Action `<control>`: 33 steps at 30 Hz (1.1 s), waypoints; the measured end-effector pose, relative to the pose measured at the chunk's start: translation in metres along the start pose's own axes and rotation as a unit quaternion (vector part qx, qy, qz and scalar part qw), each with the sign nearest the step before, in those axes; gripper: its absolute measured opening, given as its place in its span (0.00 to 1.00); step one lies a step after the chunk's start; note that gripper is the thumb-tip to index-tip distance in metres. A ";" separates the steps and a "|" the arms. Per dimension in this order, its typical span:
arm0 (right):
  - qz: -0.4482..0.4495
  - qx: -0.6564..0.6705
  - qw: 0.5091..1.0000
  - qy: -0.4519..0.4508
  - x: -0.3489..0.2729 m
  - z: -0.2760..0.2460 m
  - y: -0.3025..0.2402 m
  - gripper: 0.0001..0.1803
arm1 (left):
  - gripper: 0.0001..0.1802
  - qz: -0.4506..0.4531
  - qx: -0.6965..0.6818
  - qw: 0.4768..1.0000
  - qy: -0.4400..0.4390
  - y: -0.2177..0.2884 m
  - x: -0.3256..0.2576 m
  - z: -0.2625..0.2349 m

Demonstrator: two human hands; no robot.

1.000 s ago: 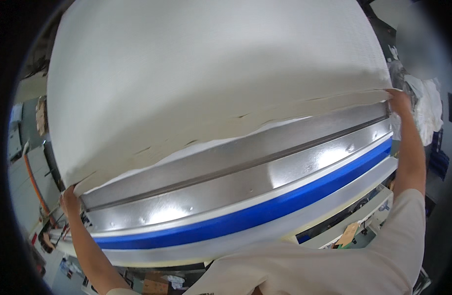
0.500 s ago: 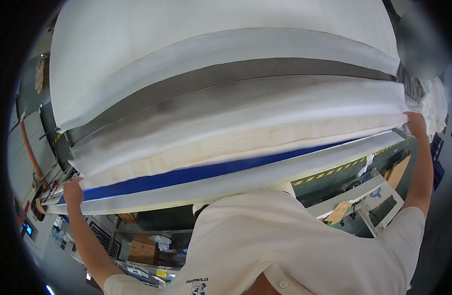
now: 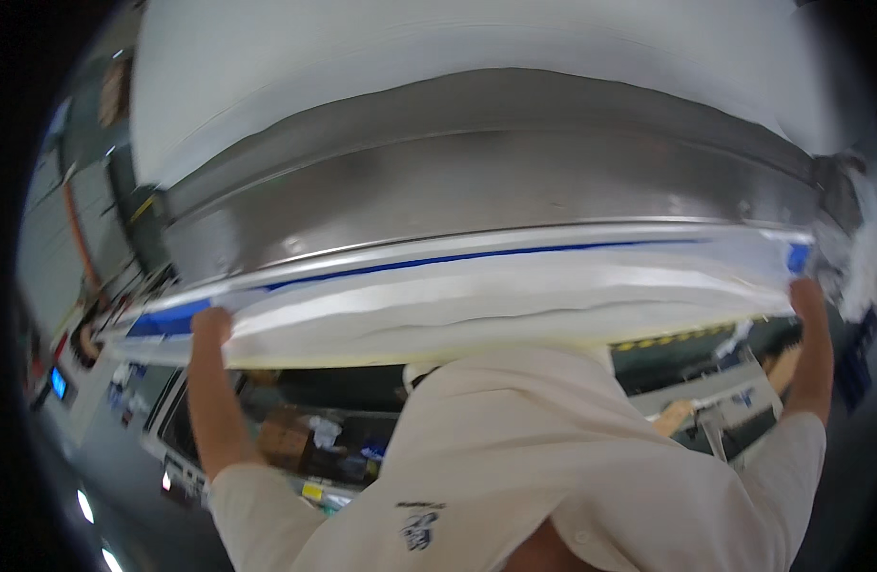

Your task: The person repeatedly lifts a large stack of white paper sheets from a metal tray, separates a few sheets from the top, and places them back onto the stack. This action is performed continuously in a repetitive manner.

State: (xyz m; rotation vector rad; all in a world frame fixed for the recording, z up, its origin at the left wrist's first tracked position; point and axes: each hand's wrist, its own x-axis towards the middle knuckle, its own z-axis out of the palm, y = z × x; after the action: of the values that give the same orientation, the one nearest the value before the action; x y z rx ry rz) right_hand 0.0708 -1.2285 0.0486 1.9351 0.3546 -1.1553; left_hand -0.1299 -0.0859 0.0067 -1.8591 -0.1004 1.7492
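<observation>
A long white cloth (image 3: 515,291) stretches across in front of me, slightly creased along its length. My left hand (image 3: 211,327) is closed on its left end, fingers curled and partly hidden. The cloth's right end is in my right hand (image 3: 806,297), also closed, just below a small patch of blue. Underneath lies a blue strip (image 3: 176,319), bare at the left and showing as a thin line along the cloth's far edge. Beyond it a wide brushed-metal panel (image 3: 495,181) stands uncovered.
A large white sheet-covered surface (image 3: 457,33) fills the far side. Bunched whitish material (image 3: 853,238) hangs at the right. Below are a cardboard box (image 3: 284,434) on a shelf at left, a light-coloured frame (image 3: 715,400) at right, and yellow-black floor tape (image 3: 672,336).
The cloth has come off the metal panel towards me and now covers most of the blue strip. My left hand has shifted right; my right hand is nearer my body. The view has tilted.
</observation>
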 end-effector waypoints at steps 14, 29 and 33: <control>0.050 0.200 0.978 -0.040 -0.027 -0.078 -0.019 0.18 | 0.13 -0.311 -0.234 0.914 0.113 -0.023 -0.030 0.001; 0.079 0.189 0.979 -0.007 0.001 0.015 0.007 0.23 | 0.12 -0.066 -0.213 0.904 0.365 0.016 -0.024 0.019; 0.090 0.190 0.976 -0.050 0.002 0.001 0.003 0.24 | 0.11 -0.067 -0.195 0.914 0.349 0.013 -0.027 0.016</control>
State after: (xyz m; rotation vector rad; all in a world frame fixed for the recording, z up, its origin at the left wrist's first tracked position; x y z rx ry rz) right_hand 0.0726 -1.2314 0.0481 2.1715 -0.1049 -1.2597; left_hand -0.1529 -0.1025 0.0254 -2.5896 -0.3036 0.9259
